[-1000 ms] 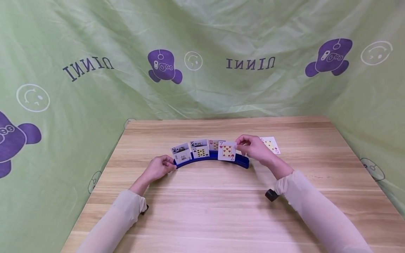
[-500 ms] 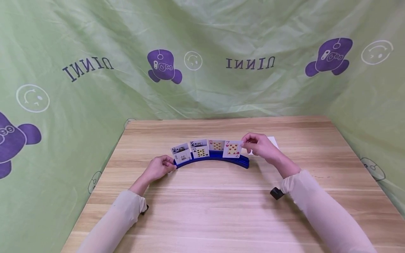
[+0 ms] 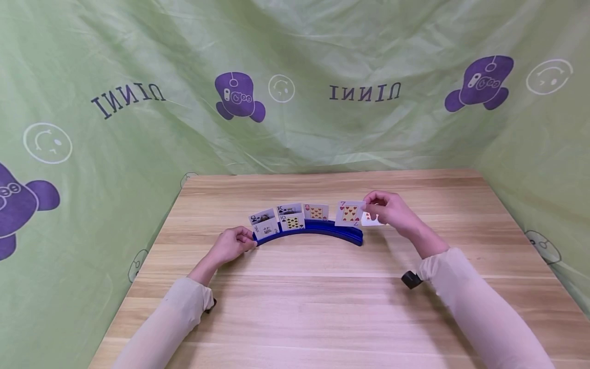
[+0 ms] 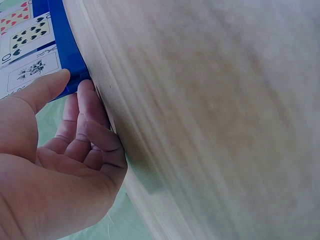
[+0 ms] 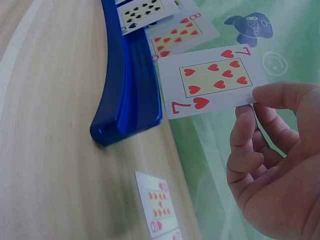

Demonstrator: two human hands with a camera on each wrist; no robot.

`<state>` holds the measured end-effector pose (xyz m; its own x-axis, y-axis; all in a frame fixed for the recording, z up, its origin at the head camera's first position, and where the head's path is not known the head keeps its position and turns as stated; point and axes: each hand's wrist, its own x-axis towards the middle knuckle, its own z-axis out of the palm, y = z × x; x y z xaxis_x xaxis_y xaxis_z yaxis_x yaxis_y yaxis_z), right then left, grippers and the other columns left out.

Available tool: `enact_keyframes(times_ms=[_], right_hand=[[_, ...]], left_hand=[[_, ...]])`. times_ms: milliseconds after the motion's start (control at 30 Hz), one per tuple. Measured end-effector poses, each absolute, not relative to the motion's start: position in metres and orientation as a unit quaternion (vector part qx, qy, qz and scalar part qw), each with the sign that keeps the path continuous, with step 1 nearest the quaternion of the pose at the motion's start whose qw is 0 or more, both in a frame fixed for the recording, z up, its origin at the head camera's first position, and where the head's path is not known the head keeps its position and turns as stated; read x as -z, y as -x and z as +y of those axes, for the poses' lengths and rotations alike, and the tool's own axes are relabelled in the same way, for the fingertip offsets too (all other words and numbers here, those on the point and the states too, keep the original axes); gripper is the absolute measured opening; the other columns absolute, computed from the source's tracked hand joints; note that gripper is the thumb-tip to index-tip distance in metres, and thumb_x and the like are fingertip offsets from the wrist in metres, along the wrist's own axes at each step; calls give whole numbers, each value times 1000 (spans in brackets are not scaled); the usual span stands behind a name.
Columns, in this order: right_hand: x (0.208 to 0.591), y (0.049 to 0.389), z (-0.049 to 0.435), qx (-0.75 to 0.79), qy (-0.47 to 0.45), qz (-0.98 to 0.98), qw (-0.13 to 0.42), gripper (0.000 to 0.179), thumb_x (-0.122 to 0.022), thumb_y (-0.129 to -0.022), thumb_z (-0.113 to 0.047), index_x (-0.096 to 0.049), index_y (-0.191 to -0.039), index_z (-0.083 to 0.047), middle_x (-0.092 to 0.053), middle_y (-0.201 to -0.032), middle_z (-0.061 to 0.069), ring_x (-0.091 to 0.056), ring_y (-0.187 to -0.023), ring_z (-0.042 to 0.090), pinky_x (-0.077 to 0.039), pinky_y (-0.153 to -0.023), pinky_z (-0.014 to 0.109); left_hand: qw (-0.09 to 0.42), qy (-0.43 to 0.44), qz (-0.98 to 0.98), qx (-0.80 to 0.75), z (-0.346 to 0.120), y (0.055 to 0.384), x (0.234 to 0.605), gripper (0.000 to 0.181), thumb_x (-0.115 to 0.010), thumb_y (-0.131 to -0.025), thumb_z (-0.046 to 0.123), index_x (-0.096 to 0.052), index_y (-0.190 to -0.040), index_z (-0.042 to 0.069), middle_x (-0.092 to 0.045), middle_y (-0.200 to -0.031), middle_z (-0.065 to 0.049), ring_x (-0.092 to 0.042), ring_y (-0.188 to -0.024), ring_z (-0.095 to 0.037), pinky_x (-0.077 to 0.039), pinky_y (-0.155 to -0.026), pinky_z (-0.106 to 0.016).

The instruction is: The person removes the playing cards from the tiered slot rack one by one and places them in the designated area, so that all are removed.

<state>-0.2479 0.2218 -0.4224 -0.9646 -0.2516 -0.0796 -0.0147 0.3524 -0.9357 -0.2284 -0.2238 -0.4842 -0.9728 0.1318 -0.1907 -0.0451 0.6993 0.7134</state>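
Observation:
A curved blue card holder (image 3: 318, 226) stands on the table, its left end pinched between the thumb and fingers of my left hand (image 3: 229, 246). Thumb and fingers of my right hand (image 3: 392, 212) pinch the seven of hearts (image 5: 215, 80) by its edge, above the holder's right end and apart from the cards in the rack. The eight of hearts (image 3: 316, 211) stands in the holder's back row. To its left are a king (image 3: 289, 209) behind the ten of spades (image 3: 292, 222), and a queen (image 3: 261, 217) behind a joker (image 4: 32, 72).
Another hearts card (image 5: 159, 202) lies on the wooden table (image 3: 295, 307) beyond the holder's right end, partly covered by my right hand in the head view. A second card edge shows below it in the right wrist view. A green printed curtain (image 3: 304, 133) surrounds the table.
My right hand has moved to the right with the seven of hearts, from in front of the rack's right half to its right end. The eight of hearts is now uncovered. My left hand stays put.

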Motion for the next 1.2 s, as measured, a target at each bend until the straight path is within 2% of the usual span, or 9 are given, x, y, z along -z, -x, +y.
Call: enact_keyframes(times_ms=[233, 533, 1000, 1200], right_hand=[[419, 250, 232, 567, 75, 814, 103, 25, -62, -97, -16, -56, -112, 3, -55, -73, -3, -52, -65, 10, -40, -55, 24], [420, 257, 243, 574, 52, 811, 102, 17, -56, -98, -13, -54, -110, -1, -55, -77, -1, -51, -70, 10, -40, -57, 23], [421, 264, 261, 601, 15, 791, 112, 18, -55, -101, -16, -51, -112, -3, -55, -80, -8, -49, -69, 5, -39, -57, 21], [421, 266, 270, 588, -4, 801, 112, 21, -55, -102, -21, -51, -115, -6, -55, -85, -11, -50, -72, 4, -41, -61, 20]], left_hand=[[115, -23, 916, -384, -224, 228, 484, 20, -74, -88, 15, -67, -103, 5, -71, -92, -9, -62, -77, -15, -50, -67, -25], [114, -23, 916, -383, -223, 229, 483, 20, -74, -88, 15, -67, -103, 5, -71, -93, -9, -62, -77, -15, -50, -67, -25], [117, -26, 917, -381, -224, 229, 484, 21, -74, -88, 16, -67, -104, 5, -72, -93, -9, -62, -77, -15, -50, -67, -25], [119, -22, 916, -382, -224, 229, 484, 20, -74, -88, 15, -67, -103, 4, -71, -93, -9, -62, -78, -15, -50, -68, -26]])
